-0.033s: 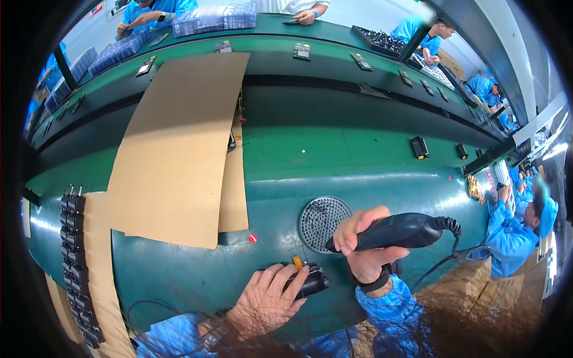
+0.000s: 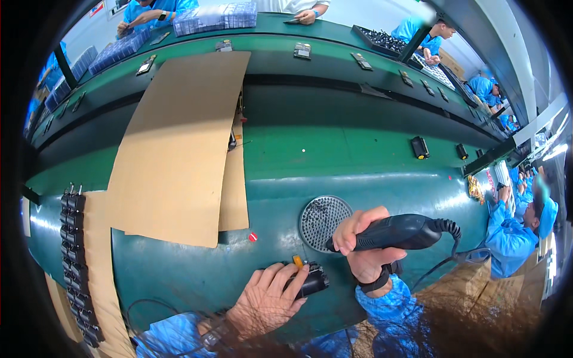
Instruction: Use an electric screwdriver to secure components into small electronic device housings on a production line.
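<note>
My right hand (image 2: 365, 238) is wrapped round a black electric screwdriver (image 2: 406, 231) with a coiled cord. Its tip end points left, at the edge of a round grey dish (image 2: 322, 238) with a dimpled surface and a cluster of small dark screws (image 2: 321, 209). On the green mat, my left hand (image 2: 267, 298) grips a small black device (image 2: 315, 281) with its fingers over the top; part of the device is hidden under them. A yellow-orange tab (image 2: 297, 261) sticks up at the device's far side.
Cardboard sheets (image 2: 173, 155) lie to the left, beside a row of black devices (image 2: 74, 262). A red round piece (image 2: 253, 237) is on the mat. Further off, circuit boards (image 2: 302, 51) lie along the line, with two black devices (image 2: 419, 148) at right. Co-workers (image 2: 516, 230) sit around.
</note>
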### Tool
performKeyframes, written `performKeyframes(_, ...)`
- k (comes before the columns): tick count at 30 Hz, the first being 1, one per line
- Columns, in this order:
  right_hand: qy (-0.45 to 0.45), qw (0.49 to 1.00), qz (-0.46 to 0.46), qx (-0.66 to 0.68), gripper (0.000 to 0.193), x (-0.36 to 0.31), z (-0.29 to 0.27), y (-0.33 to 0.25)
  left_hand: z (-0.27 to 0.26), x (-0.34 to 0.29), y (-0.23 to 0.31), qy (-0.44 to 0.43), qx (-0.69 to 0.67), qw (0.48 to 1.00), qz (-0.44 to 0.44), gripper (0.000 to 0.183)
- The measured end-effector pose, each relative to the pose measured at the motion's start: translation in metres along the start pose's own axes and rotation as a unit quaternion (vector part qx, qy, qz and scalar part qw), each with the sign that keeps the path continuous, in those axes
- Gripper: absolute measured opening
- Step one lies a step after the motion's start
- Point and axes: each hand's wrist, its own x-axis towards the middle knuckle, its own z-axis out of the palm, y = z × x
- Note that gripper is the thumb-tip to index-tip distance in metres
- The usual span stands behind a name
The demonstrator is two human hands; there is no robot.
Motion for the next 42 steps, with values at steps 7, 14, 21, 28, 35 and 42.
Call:
performKeyframes(7,-0.005,0.999,-0.043,0.023,0.088,-0.003,0.003,-0.002,-0.001,-0.003,0.000,0.032,0.021,0.999,-0.002,0.066)
performKeyframes(14,-0.085,0.976,-0.091,0.180,0.083,-0.015,0.016,-0.038,-0.006,0.003,-0.016,0.058,-0.116,0.991,-0.017,0.064)
performKeyframes(21,-0.142,0.979,-0.052,0.138,0.079,-0.026,0.015,-0.021,-0.003,0.000,-0.018,0.072,-0.133,0.988,-0.011,0.066)
performKeyframes(28,-0.137,0.981,-0.050,0.129,0.057,-0.026,0.016,-0.020,-0.002,0.000,-0.019,0.068,-0.135,0.989,-0.009,0.066)
performKeyframes(35,-0.144,0.973,-0.091,0.156,0.084,-0.024,0.019,-0.004,-0.005,0.001,-0.017,0.059,-0.126,0.990,-0.013,0.066)
performKeyframes(42,-0.196,0.967,-0.095,0.130,0.080,-0.022,0.018,-0.001,-0.007,-0.001,-0.017,0.049,-0.119,0.992,-0.013,0.066)
